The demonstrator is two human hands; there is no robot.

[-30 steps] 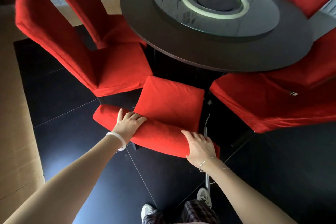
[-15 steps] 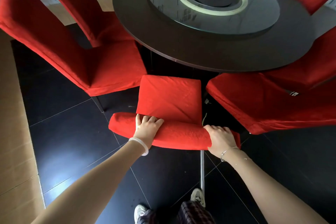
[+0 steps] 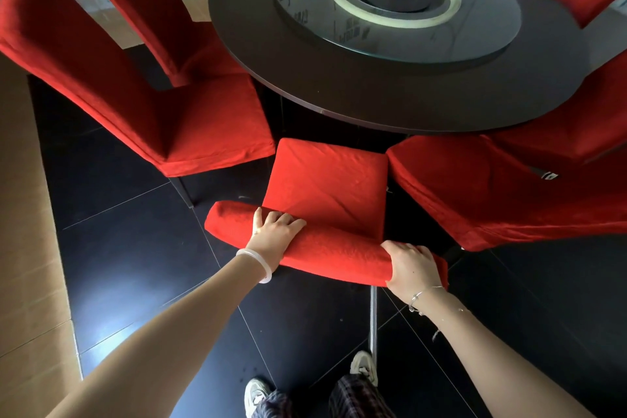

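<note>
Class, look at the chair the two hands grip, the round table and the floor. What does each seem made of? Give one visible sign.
The chair: red fabric cover, matt and velvety, probably over padding; it wrinkles and rounds softly under the left hand and right hand. The table: dark, smooth, perhaps lacquered wood; faint sheen. The floor: glossy black tiles; thin joints, light reflections.

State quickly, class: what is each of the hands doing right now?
Left hand: closed, fingers curled over the top of the red chair back.
Right hand: closed, gripping the same chair back at its right end.
</note>
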